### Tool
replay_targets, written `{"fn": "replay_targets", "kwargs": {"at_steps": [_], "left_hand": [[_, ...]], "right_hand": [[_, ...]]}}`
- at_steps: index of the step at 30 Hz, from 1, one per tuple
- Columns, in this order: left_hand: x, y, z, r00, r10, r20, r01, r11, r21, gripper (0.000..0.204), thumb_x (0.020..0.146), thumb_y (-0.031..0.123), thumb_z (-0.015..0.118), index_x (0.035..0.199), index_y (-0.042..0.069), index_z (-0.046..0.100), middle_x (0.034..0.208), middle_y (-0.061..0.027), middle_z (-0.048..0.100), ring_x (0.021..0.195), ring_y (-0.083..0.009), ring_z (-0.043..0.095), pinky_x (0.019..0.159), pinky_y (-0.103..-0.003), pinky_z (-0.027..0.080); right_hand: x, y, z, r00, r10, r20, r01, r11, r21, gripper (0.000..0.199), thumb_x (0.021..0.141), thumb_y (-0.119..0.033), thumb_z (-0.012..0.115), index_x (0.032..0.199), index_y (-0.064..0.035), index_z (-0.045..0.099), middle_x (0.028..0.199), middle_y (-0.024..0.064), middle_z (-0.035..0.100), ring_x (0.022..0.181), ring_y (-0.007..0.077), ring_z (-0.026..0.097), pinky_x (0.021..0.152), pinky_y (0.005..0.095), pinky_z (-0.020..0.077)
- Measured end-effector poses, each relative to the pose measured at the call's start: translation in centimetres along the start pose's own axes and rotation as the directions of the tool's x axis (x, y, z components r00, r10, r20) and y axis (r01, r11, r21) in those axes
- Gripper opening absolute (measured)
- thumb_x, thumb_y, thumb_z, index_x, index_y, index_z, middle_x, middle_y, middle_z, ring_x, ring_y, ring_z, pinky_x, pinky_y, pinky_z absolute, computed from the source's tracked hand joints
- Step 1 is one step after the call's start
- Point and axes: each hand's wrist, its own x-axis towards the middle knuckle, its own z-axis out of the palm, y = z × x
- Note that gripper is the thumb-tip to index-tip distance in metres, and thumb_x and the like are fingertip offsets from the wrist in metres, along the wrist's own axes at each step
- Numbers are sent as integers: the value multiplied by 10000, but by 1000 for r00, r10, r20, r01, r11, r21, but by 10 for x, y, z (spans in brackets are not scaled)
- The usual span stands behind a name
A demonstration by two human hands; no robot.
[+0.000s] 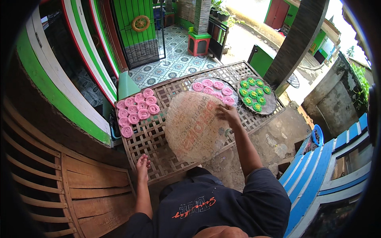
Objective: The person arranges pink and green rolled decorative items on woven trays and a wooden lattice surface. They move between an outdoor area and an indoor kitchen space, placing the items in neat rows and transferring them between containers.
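While my right hand [228, 113] pinches the far edge of the round mat [193, 127], fingers closed on it, my left hand [143, 163] rests open on the desk [158, 139]; it looks light, thin, floppy.

Single head view, fisheye, worn high, looking steeply down over own torso and forearms. Faces forward across woven rack [158, 139] toward tiled porch [174, 59] and yard beyond. Rack near, mid-frame; wooden slats at left, blue bench [317, 174] at right, edges bending toward dark rim.
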Motion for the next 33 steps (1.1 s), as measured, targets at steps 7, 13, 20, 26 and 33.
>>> {"fn": "replay_targets", "kwargs": {"at_steps": [7,13,20,26,33], "left_hand": [[31,6,119,983,13,182,-40,988,147,268,991,167,504,1235,63,543,1075,4,605,840,-69,601,670,-216,485],[105,-7,243,937,168,306,-275,896,349,353,955,184,566,1272,30,537,1070,-34,629,923,-131,613,774,-273,495],[139,-3,351,790,383,480,-564,146,813,406,840,243,676,1195,61,600,1242,-94,567,1081,-307,553,931,-417,454],[143,-5,399,778,345,525,-480,-214,851,383,788,283,708,1122,108,641,1202,-55,584,1127,-263,491,944,-436,386],[130,-21,397,787,412,460,-578,232,782,292,726,143,725,985,87,603,914,-66,654,942,-273,583,827,-415,450]], "right_hand": [[66,-64,-208,843,-182,-506,349,901,257,282,922,-136,607,1168,-8,555,1075,77,653,812,230,660,670,352,560],[110,-28,-372,412,-298,-861,-3,945,-328,342,890,-160,621,1183,7,568,1067,106,652,923,279,645,797,420,519],[151,48,-235,732,-645,-222,214,526,-823,201,846,-134,641,1022,-39,662,1021,160,617,991,349,581,873,416,447],[144,89,-80,852,-463,244,310,72,-948,196,819,-215,651,952,-75,688,1051,134,596,993,330,535,857,440,413],[164,101,-59,895,-426,134,365,527,-768,238,761,-128,686,944,-7,593,903,171,639,864,330,620,758,424,485]]}}
